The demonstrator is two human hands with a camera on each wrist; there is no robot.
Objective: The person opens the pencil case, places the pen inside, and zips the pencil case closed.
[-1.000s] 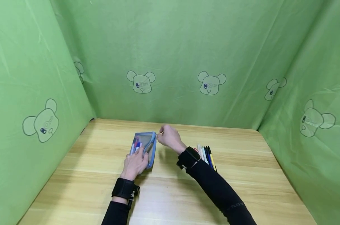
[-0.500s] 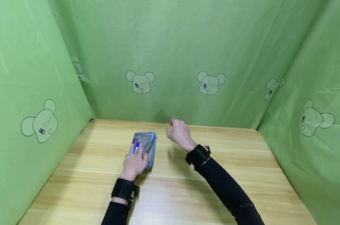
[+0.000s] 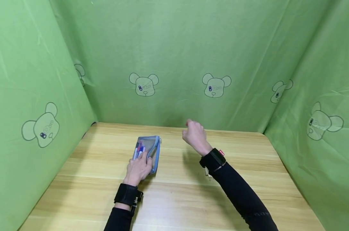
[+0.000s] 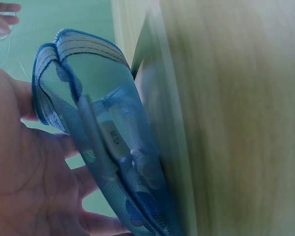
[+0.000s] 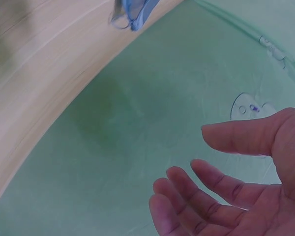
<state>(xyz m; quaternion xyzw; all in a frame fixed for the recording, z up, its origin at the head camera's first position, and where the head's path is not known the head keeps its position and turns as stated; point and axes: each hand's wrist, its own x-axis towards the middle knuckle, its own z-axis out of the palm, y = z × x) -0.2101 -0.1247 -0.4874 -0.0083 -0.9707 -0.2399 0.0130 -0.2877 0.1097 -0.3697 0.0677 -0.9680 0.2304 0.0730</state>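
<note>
A blue mesh pencil case [image 3: 153,150] with a zip lies on the table in the head view, several pens [image 3: 140,149] showing through it. My left hand [image 3: 137,168] rests on its near part, fingers laid along the mesh; the left wrist view has the pencil case [image 4: 115,142] beside the palm and extended fingers [image 4: 86,180]. My right hand [image 3: 195,134] is raised over the far part of the table, right of the case. Seen in the right wrist view, the right hand [image 5: 236,196] has loosely bent fingers, thumb apart, and holds nothing.
Pale pen ends [image 3: 208,173] peek out under the right forearm, which hides most of that group. The wooden table [image 3: 174,205] meets green cloth walls [image 3: 180,48] with bear prints at the back and both sides.
My right hand has let go at the case's zip end and moved right, its forearm now covering most of the loose pens. The left hand and the case have stayed put.
</note>
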